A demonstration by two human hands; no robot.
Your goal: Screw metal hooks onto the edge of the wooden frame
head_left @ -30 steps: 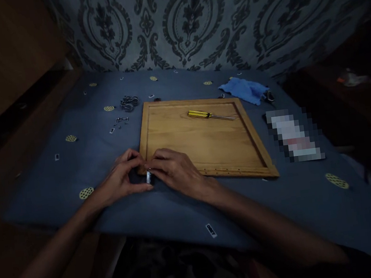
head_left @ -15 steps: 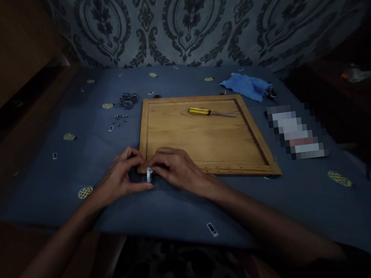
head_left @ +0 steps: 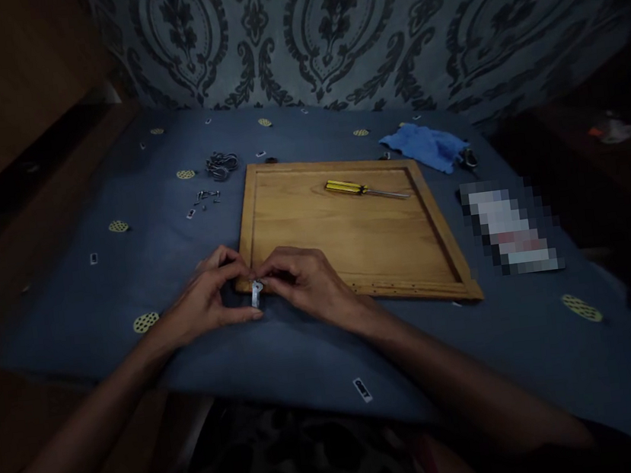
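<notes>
At the near left corner of a framed wooden panel (head_left: 320, 228) sits a small silvery metal bracket (head_left: 255, 296). My left hand (head_left: 205, 296) curves around the bracket, fingers at its upper end and thumb at its lower end. My right hand (head_left: 307, 283) is closed in a pinch against the bracket's upper part. Whatever lies between those fingertips is too small to make out. A screwdriver (head_left: 364, 189) with a yellow and black handle rests on the panel's far half.
Several screws (head_left: 207, 196) and a cluster of dark metal pieces (head_left: 222, 166) lie left of the panel on the blue patterned cloth (head_left: 196, 389). At right are a blue rag (head_left: 425, 148) and a blurred-out flat object (head_left: 510, 228). A patterned wall covering (head_left: 336, 27) rises behind.
The bracket's angle has changed slightly, and its upper end with a hole shows more clearly. My right fingers have shifted a little at its top. The whole view has moved slightly.
</notes>
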